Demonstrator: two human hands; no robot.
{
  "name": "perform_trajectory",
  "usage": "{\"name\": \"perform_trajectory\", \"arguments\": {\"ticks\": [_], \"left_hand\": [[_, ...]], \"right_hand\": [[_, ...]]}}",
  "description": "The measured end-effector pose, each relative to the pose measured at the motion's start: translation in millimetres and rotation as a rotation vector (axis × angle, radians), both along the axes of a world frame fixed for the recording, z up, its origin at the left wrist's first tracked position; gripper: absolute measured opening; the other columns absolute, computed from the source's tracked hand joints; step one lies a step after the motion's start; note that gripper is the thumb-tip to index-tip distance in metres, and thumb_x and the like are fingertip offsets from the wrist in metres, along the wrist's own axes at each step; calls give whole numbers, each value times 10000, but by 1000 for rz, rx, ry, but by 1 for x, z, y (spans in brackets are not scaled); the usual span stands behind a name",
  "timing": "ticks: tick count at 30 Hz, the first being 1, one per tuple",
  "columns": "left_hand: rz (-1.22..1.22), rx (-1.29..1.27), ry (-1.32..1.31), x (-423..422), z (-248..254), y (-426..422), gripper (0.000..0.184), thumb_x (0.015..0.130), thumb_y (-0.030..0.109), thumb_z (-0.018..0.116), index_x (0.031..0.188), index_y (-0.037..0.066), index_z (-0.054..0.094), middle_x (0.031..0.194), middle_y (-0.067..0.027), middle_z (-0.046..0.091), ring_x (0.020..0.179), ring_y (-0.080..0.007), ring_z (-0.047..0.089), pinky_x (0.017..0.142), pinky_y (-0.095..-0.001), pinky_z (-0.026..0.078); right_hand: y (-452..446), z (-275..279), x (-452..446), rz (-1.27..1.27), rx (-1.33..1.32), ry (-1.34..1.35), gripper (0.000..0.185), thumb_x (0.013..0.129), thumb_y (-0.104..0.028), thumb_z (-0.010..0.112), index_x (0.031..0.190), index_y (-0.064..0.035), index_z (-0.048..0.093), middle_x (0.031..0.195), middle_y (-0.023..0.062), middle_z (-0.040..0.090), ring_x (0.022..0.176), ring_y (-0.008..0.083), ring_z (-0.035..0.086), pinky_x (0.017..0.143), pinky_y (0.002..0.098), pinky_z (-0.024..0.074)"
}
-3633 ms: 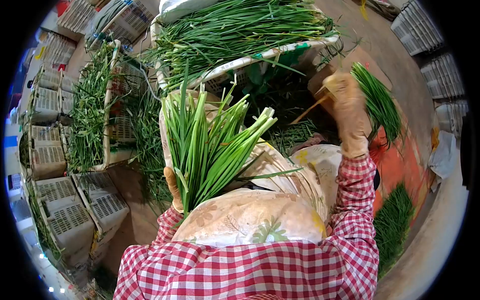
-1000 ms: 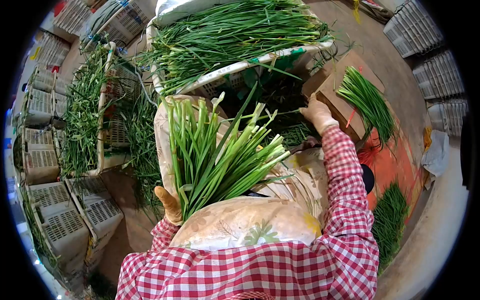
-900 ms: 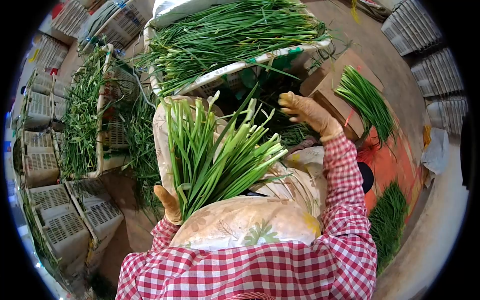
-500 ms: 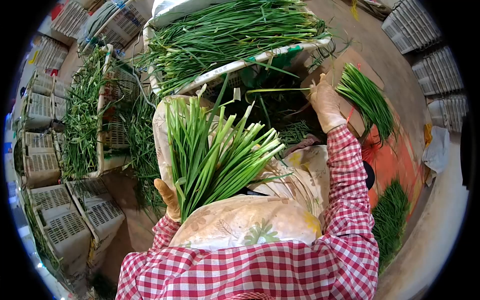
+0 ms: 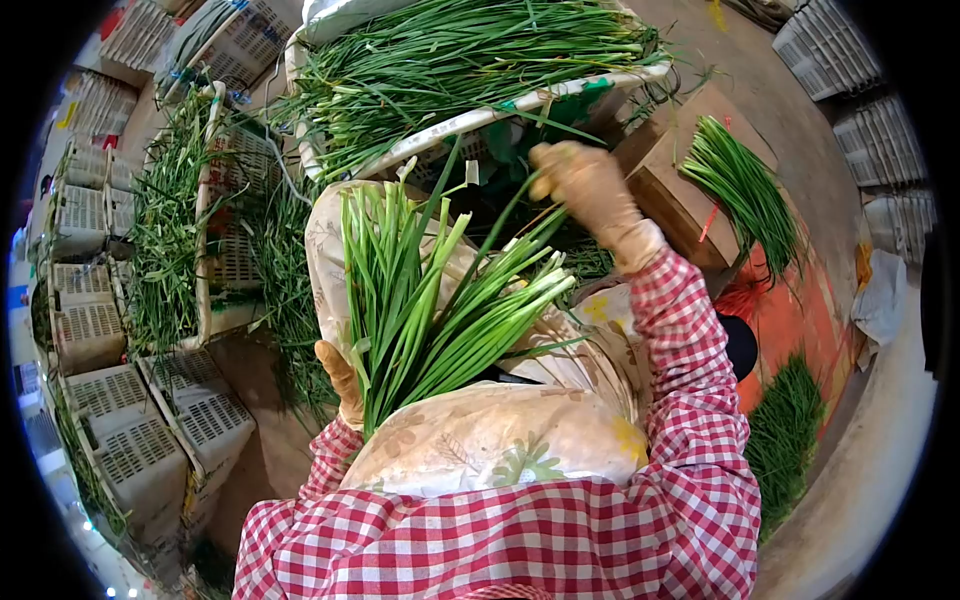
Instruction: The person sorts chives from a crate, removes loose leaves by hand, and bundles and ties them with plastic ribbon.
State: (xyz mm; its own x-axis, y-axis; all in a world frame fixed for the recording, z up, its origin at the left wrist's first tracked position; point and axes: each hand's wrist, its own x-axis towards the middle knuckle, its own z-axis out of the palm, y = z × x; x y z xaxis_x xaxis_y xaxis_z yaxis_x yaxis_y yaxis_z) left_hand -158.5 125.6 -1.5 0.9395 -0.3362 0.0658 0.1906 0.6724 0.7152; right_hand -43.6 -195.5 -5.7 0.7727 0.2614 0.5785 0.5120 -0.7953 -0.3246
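Loose green stalks are cradled centrally by thumb-raised left hand; right hand, one o'clock, half-curled, grip unclear. One green bunch is laid, two o'clock; white plastic crate, twelve, is heaped.

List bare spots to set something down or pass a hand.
Bare: floor between the cardboard box and stacked crates; red sheet between the bundle and the green pile.
Crowded: the lap, with the loose bunch at the left hand; the heaped basket; the dark gap under the right hand, with scattered leaves.
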Motion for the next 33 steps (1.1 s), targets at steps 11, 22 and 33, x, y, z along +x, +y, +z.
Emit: {"name": "perform_trajectory", "arguments": {"ticks": [11, 22, 33], "left_hand": [[-265, -363, 407, 5, 16, -14, 1019, 722, 780, 481, 1392, 24, 349, 1313, -230, 480, 1184, -337, 496, 1031, -483, 383], [-35, 121, 396, -5, 7, 8, 1015, 721, 780, 499, 1436, 97, 267, 1350, -128, 448, 1178, -253, 497, 983, -417, 442], [-141, -66, 505, 4, -4, 18, 962, 714, 728, 560, 1399, 89, 346, 1338, -135, 479, 1133, -274, 546, 932, -434, 488]], "right_hand": [[-11, 39, -42, -59, 482, 541, 456, 834, -296, 673, 1235, -103, 574, 1228, 102, 589, 1104, 215, 575, 958, 348, 431], [36, 64, -29, 157, 44, 1040, 387, 776, -421, 632, 950, -83, 704, 870, 150, 674, 828, 322, 634, 754, 398, 482], [-11, 43, -45, 152, 1183, 839, 355, 902, -327, 591, 1002, 12, 622, 909, 49, 619, 845, 113, 569, 792, 248, 463]]}}
